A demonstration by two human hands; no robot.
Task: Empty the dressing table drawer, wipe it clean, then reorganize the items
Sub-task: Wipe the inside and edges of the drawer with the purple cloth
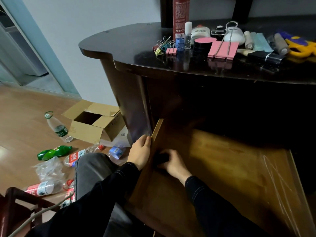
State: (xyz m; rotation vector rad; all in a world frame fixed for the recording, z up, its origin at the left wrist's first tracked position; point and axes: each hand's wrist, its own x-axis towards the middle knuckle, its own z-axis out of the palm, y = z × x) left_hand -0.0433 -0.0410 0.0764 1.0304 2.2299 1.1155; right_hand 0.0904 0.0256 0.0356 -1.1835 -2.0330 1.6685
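The wooden drawer [239,165] is pulled out below the dark dressing table top [136,41], and its bare floor shows. My left hand [141,153] grips the drawer's left wall from outside. Inside the drawer, by that wall, my right hand [172,162] curls round a small dark object [160,158]; I cannot tell what it is. On the table top lie the taken-out items: binder clips [165,47], a large pink clip [223,49], a black roll of tape [202,47], a small clear bottle [187,35], a red can [180,14] and yellow scissors [297,47].
An open cardboard box [93,124] stands on the wooden floor left of the table. Several plastic bottles [59,128] and a clear bag [48,169] are scattered near my knee. A dark chair frame [12,207] is at bottom left. A doorway is at far left.
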